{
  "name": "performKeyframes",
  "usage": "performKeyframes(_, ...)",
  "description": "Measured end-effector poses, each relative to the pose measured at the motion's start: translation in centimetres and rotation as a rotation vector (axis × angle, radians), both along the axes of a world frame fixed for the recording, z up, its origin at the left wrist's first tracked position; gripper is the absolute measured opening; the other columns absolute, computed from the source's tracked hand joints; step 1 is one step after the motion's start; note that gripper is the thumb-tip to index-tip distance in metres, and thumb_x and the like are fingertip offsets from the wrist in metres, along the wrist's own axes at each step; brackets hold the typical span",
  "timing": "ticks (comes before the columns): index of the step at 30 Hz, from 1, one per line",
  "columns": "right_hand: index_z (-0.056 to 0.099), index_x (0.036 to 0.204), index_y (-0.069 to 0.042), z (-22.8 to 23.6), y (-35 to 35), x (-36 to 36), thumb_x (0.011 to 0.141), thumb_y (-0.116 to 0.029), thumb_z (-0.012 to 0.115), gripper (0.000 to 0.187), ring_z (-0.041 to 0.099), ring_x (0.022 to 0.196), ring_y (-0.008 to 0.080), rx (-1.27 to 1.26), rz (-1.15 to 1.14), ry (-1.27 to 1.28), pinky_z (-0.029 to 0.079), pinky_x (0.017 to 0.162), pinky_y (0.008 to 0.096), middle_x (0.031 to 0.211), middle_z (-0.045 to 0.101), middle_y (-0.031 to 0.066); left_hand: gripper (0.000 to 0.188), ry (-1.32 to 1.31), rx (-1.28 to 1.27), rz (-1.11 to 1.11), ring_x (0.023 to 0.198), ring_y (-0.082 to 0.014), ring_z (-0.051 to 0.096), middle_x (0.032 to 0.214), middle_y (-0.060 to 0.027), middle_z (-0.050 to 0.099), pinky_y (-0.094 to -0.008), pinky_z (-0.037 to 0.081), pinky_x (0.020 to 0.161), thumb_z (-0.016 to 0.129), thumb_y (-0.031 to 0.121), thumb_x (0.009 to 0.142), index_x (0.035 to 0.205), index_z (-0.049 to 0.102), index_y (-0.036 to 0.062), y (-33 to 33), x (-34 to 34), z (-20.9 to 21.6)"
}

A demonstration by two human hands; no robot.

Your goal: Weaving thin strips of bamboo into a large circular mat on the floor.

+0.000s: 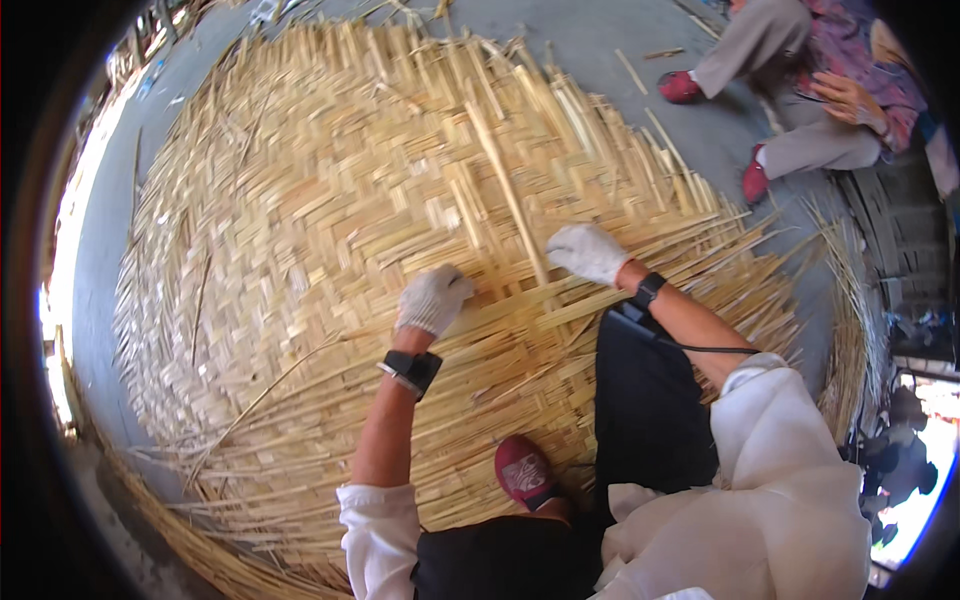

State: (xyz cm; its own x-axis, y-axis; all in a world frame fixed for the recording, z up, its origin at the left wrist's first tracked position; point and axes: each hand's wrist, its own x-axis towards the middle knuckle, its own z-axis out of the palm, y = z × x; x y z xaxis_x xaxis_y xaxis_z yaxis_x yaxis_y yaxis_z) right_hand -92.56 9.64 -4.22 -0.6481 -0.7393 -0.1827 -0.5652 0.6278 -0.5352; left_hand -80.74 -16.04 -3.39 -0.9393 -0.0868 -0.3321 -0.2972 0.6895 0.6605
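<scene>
Gloved hands [435, 301] are apart, grip impossible to tell; woven mat [300, 225] lies beneath both.

Bright daylight overall; blown-out glare at far L & lower R rim. Woven mat [300, 220] well lit, whitish sheen on its L side, weave slightly blurred. Bkgd nr R edge dim, detail soft. Fisheye bends edges; pic corners black.
</scene>
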Motion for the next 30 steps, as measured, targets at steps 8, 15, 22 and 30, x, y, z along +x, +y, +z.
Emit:
performKeyframes(8, 0.066, 0.079, -0.005, -0.3, -0.2, 0.7, 0.073, -0.026, 0.057, 0.024, 0.062, 0.075, 0.0302, 0.062, -0.114, -0.129, 0.048, 0.068, 0.0364, 0.08, 0.064, 0.0136, 0.022, 0.01, -0.067, 0.059, 0.071, -0.0298, 0.062, 0.074, -0.0133, 0.064, -0.0374, 0.048, 0.065, 0.059, 0.028, 0.075, 0.083, 0.065, 0.0076, 1.7, 2.0, -0.6)
performKeyframes(15, 0.066, 0.086, -0.006, 0.2, -0.5, 1.0, 0.074, -0.024, 0.059, 0.023, 0.062, 0.08, 0.0283, 0.0, -0.111, -0.043, 0.048, 0.07, 0.0353, 0.086, 0.064, 0.0141, 0.02, 0.098, -0.205, 0.068, 0.087, -0.0299, 0.06, 0.087, -0.0135, 0.063, -0.0392, 0.047, 0.074, 0.063, 0.025, 0.074, 0.086, 0.064, 0.0086, 3.1, 2.9, -0.5)
performKeyframes(22, 0.056, 0.071, -0.001, -1.4, -3.8, 0.3, 0.07, -0.021, 0.062, 0.021, 0.055, 0.061, 0.0219, -0.143, -0.324, -0.233, 0.044, 0.06, 0.0333, 0.066, 0.056, 0.0113, 0.055, 0.513, -0.332, -0.378, 0.118, -0.0311, 0.04, 0.126, -0.0124, 0.046, -0.0485, 0.031, 0.097, 0.07, 0.029, 0.068, 0.115, 0.053, 0.0052, 5.4, 4.4, -1.3)
performKeyframes(30, 0.061, 0.079, -0.002, -3.9, -4.1, -0.8, 0.068, -0.022, 0.061, 0.023, 0.056, 0.062, 0.0235, -0.047, -0.163, -0.074, 0.045, 0.058, 0.035, 0.071, 0.059, 0.0166, 0.046, 0.489, -0.481, -0.327, 0.112, -0.0279, 0.04, 0.115, -0.0094, 0.048, -0.0465, 0.03, 0.096, 0.061, 0.025, 0.071, 0.112, 0.056, 0.0054, 6.5, 5.0, -1.0)
